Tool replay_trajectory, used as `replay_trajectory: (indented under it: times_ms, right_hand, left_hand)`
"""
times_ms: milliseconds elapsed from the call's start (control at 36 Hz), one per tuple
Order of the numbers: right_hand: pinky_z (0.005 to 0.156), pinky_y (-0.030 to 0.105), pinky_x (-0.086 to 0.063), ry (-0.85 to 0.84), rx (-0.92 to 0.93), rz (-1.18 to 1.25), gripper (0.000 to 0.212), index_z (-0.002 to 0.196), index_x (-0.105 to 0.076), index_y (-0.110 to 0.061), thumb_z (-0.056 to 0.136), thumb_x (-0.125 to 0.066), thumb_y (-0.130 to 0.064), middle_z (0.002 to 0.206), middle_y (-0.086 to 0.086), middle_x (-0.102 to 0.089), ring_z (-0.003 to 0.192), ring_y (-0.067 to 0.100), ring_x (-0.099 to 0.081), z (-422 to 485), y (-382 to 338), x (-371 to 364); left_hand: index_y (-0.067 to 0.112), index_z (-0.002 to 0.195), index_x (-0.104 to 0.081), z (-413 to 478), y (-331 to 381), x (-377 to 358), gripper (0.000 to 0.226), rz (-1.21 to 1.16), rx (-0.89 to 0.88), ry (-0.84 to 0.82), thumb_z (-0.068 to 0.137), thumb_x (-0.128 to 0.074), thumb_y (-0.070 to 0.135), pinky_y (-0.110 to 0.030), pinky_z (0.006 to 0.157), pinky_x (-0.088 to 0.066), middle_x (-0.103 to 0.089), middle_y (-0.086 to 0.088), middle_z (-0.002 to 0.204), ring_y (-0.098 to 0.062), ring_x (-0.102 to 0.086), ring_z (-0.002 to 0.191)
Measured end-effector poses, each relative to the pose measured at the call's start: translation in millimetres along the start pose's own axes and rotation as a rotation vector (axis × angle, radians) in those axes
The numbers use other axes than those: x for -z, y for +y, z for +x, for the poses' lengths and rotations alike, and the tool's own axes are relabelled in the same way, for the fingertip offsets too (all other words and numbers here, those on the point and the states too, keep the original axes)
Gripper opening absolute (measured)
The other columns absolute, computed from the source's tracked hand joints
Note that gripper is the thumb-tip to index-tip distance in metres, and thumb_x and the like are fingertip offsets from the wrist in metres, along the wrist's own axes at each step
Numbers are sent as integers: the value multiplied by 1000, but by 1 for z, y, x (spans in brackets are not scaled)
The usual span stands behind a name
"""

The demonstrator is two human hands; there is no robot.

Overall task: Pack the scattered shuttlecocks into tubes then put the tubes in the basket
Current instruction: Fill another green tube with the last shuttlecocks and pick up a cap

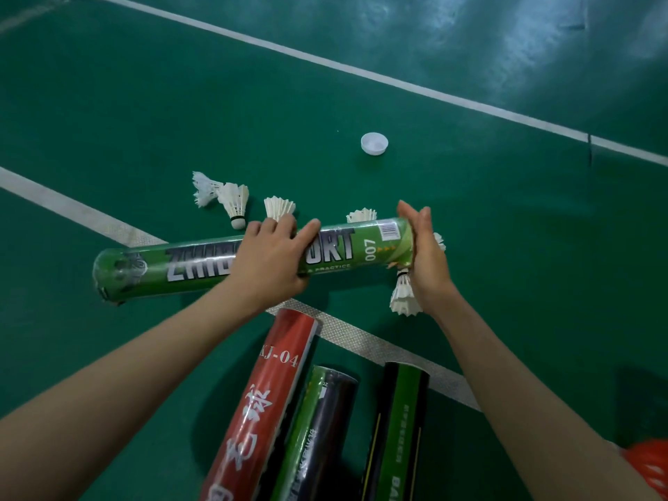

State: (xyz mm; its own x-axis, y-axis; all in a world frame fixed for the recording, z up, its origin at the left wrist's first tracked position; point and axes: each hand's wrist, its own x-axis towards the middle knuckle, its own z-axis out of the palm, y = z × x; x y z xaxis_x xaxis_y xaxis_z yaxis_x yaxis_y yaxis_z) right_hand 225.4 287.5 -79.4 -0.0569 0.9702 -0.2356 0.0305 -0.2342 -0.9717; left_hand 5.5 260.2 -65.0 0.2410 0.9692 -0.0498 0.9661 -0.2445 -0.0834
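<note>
My left hand point(270, 260) grips the middle of a green shuttlecock tube point(144, 271), held level just above the green court floor. My right hand point(426, 254) lies flat against the tube's right end, fingers straight, with white feathers showing past the palm. White shuttlecocks lie on the floor: two at the left point(220, 197), one behind my left hand point(278, 207), one behind the tube point(361, 215), one under my right wrist point(403, 294). A white tube cap point(374, 143) sits farther out.
Three more tubes lie close to me: a red one point(264, 403), a dark green-black one point(318, 432) and a black-green one point(397, 428). An orange basket edge point(650, 464) shows at the bottom right. White court lines point(361, 338) cross the floor.
</note>
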Motion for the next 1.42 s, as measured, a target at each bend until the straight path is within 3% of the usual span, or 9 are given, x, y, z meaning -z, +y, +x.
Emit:
replay_trajectory:
  times_ms: [250,417,528,750,889,1083,1194,1278,1417]
  right_hand:
    - [111,45,-28,349,-178,-675,58,146,-30,-18,93,-54,-24,150,12,-29,139,30,-22,69,37,47]
    - [100,45,-39,361,-251,-826,49,137,-39,-14,92,-58,-17,132,11,-53,119,32,-49,66,55,48]
    - [94,45,-45,425,-79,-698,27,119,-54,-13,92,-56,-15,120,7,-59,106,27,-56,54,43,42]
    - [66,10,-41,463,266,-238,15,108,-55,-16,93,-57,-16,101,-2,-57,80,7,-54,24,-17,21]
    - [77,16,-45,419,262,12,13,106,-54,-18,94,-56,-15,98,-6,-59,82,1,-56,8,-33,8]
    - [72,16,-46,325,337,39,11,101,-55,-23,98,-48,-14,92,-6,-59,74,-5,-57,-6,-50,-9]
    - [81,16,-44,158,243,-47,25,116,-56,-24,103,-36,-32,102,-8,-60,94,4,-57,-13,-44,-17]
    - [105,19,-27,120,273,-138,40,137,-45,-32,103,-25,-42,138,-7,-40,128,4,-38,-21,-42,-18]
    - [82,-3,-33,-41,222,-58,44,141,-38,-40,102,-18,-46,142,-15,-38,119,-6,-40,-23,-41,-13]
  left_hand:
    - [26,147,-19,1,-3,-28,85,-86,125,-60,79,-66,43,-42,102,-34,-42,-10,132,-31,-46,116]
    - [24,147,-19,-5,-5,-32,87,-89,123,-115,77,-68,43,-42,102,-34,-40,-11,134,-31,-45,118]
    - [20,146,-20,-11,-11,-30,89,-135,119,-152,76,-69,42,-39,98,-37,-41,-10,129,-29,-46,112]
    - [14,137,-24,-23,-28,-13,85,-530,96,-67,73,-76,34,-44,80,-51,-39,-4,121,-22,-53,98]
    - [20,116,-37,-32,-31,-4,64,-682,72,51,68,-78,32,-43,77,-51,-44,2,110,-19,-52,94]
    - [21,136,-39,-41,-32,8,88,-610,-30,129,60,-59,63,-40,77,-56,-37,3,122,-16,-52,99]
    - [27,140,-32,-44,-30,17,90,-636,-67,141,61,-60,60,-41,76,-55,-44,4,118,-16,-55,97]
    - [39,137,-25,-47,-28,22,88,-724,-27,142,60,-63,57,-41,82,-53,-48,6,115,-16,-56,96]
    - [47,133,-33,-47,-29,19,76,-661,-85,144,63,-62,55,-41,76,-53,-46,9,110,-15,-55,90]
